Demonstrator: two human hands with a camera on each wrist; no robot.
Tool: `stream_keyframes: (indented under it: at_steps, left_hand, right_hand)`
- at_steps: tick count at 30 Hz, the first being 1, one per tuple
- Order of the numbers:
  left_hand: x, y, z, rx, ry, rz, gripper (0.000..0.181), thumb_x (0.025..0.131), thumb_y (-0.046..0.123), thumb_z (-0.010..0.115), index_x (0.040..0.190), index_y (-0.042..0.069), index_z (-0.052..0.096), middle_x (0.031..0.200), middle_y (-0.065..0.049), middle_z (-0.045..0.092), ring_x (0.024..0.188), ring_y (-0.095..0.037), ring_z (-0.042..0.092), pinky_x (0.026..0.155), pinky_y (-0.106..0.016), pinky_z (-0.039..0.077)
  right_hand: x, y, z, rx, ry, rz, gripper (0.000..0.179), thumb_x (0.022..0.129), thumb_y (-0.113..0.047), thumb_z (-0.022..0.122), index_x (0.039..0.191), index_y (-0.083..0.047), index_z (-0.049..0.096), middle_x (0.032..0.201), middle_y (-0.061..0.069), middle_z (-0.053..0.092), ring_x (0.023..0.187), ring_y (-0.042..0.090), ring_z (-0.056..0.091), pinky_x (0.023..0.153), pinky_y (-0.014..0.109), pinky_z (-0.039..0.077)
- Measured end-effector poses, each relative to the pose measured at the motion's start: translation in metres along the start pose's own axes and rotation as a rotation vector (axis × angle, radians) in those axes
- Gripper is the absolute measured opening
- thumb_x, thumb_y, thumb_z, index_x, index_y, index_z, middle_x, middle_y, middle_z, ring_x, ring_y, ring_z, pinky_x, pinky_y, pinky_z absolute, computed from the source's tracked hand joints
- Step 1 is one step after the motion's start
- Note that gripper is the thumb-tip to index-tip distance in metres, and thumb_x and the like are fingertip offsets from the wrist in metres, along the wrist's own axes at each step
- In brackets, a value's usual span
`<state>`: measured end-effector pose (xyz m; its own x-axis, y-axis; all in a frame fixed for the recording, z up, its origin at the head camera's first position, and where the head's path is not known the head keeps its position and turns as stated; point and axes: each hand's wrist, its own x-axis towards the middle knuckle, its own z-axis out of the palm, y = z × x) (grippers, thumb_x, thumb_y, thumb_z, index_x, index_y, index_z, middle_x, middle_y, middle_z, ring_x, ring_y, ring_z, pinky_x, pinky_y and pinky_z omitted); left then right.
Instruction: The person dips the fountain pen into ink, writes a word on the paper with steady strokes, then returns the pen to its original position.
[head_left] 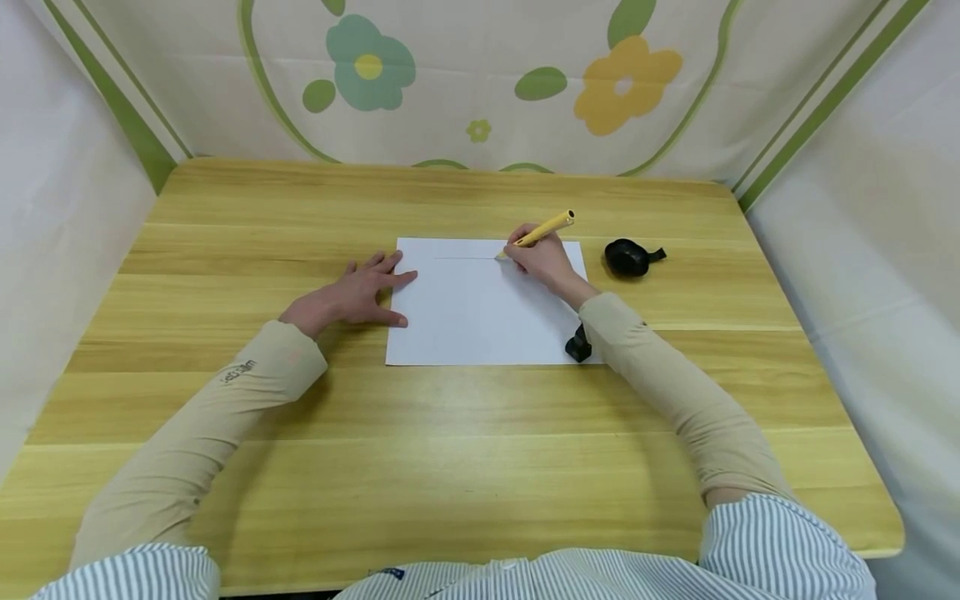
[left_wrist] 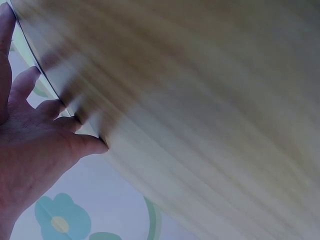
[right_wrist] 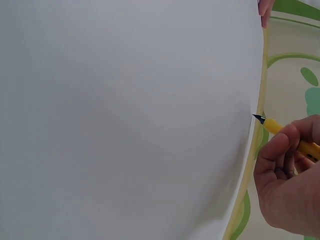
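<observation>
A white sheet of paper (head_left: 480, 317) lies on the wooden table. My right hand (head_left: 543, 258) pinches a yellow fountain pen (head_left: 551, 227) over the sheet's upper right part. In the right wrist view, the pen's dark nib (right_wrist: 259, 119) points at the paper. A thin straight line (head_left: 465, 258) runs along the upper part of the sheet and ends at the pen tip. With fingers spread, my left hand (head_left: 360, 292) rests at the sheet's left edge, thumb and index fingertip on the paper. The left wrist view shows this hand (left_wrist: 40, 135) with its fingers extended against the tabletop.
To the right of the paper sits a small black rounded object (head_left: 627, 258) with a short tail. A black device (head_left: 578, 344) shows beside the right sleeve, over the sheet's lower right corner. Behind the table (head_left: 450, 467) hangs a flower-printed curtain (head_left: 480, 83).
</observation>
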<state>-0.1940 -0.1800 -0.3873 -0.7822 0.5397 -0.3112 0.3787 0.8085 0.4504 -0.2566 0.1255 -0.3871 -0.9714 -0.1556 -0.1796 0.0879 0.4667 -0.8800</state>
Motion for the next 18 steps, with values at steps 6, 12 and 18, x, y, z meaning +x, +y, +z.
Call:
stream_keyframes:
  at_steps: [6, 12, 18]
  left_hand:
    - [0.000, 0.001, 0.000, 0.003, -0.001, 0.000, 0.083, 0.083, 0.042, 0.070, 0.149, 0.014, 0.029, 0.159, -0.019, -0.001, 0.145, -0.044, -0.005, 0.107, -0.072, 0.001]
    - [0.000, 0.000, 0.000, 0.000, 0.001, 0.003, 0.082, 0.083, 0.041, 0.070, 0.149, 0.013, 0.029, 0.159, -0.019, -0.001, 0.145, -0.044, -0.005, 0.107, -0.072, 0.001]
    - [-0.001, 0.000, 0.000, -0.002, 0.005, 0.003, 0.082, 0.083, 0.041, 0.070, 0.149, 0.013, 0.029, 0.159, -0.019, -0.001, 0.145, -0.044, -0.005, 0.107, -0.072, 0.001]
  right_hand:
    - [-0.003, 0.002, -0.005, 0.010, 0.009, 0.005, 0.009, 0.088, -0.015, 0.062, 0.092, -0.007, 0.060, 0.061, -0.003, 0.052, 0.053, 0.008, 0.046, 0.052, 0.021, 0.038]
    - [-0.005, 0.004, -0.009, 0.005, 0.024, 0.010, 0.010, 0.087, -0.015, 0.062, 0.092, -0.007, 0.060, 0.060, -0.004, 0.051, 0.054, 0.008, 0.046, 0.051, 0.020, 0.037]
    - [-0.005, 0.004, -0.013, -0.006, 0.032, 0.027, 0.010, 0.088, -0.015, 0.063, 0.092, -0.007, 0.060, 0.060, -0.003, 0.052, 0.054, 0.009, 0.046, 0.051, 0.021, 0.038]
